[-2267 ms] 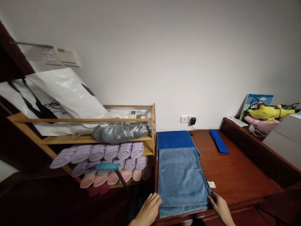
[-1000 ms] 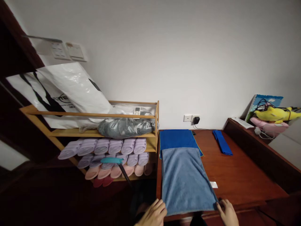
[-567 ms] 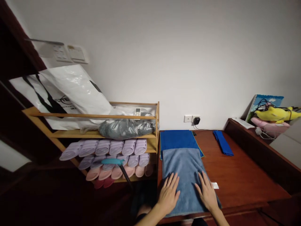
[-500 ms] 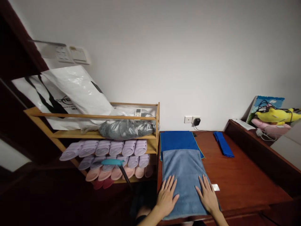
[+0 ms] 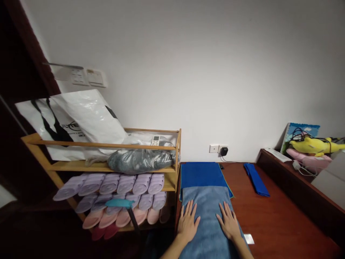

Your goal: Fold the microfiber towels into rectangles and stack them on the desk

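Both hands shifted toward cloth's far edge

Left hand [image 5: 187, 223] and right hand [image 5: 229, 223]: apart, palms down, fingers spread, gripping nothing. Beneath: grey-blue, rectangular, plush cloth [image 5: 207, 225], lower frame, right of centre, overlapping bright-blue flat cloth [image 5: 201, 174]. Handling, judged: light, soft, limp; best held at corners.

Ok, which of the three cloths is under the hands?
The grey-blue cloth: the left hand and right hand lie flat on it. Neither touches the spread blue cloth or the narrow blue strip.
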